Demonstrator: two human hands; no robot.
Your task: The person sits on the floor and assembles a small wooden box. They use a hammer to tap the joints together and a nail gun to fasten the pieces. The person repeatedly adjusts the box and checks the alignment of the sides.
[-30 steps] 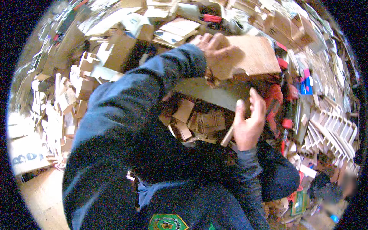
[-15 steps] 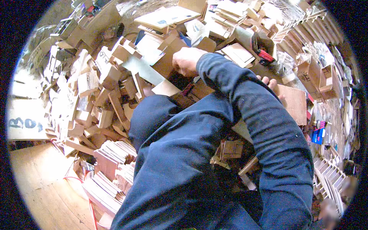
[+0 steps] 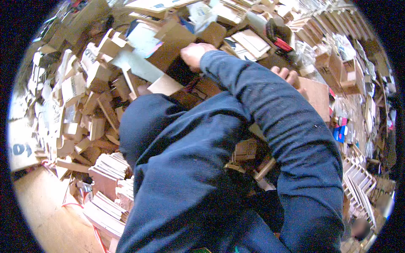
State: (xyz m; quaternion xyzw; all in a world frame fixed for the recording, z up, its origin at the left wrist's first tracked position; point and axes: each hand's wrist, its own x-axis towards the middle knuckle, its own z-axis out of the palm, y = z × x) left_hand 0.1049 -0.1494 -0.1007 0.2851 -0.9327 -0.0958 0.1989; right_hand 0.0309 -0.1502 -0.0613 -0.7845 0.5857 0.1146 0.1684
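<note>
My right arm reaches across from the lower right, and my right hand [image 3: 196, 55] is closed beside an upright brown cardboard piece [image 3: 171, 40]. A dark gap lies under its fingers; what they grip, if anything, is hidden. Beyond that sleeve, the curled fingers of my left hand [image 3: 289, 78] show at the edge of a flat brown board [image 3: 313, 98]. Most of this hand and its wrist are covered by my right arm. A pale flat panel [image 3: 139, 65] leans left of my right hand, with a small tan piece [image 3: 166, 85] below it.
Cardboard and wood offcuts [image 3: 97, 78] are heaped on the left. Stacked thin boards [image 3: 110, 168] stand lower left, by a plywood sheet [image 3: 46, 206] and a red cord [image 3: 98, 236]. Open cardboard boxes [image 3: 352, 76] and slatted wooden racks [image 3: 358, 185] are at right.
The whole view has shifted, so the surroundings sit further left and higher. My right hand stays closed by the cardboard, and my left hand remains at the board.
</note>
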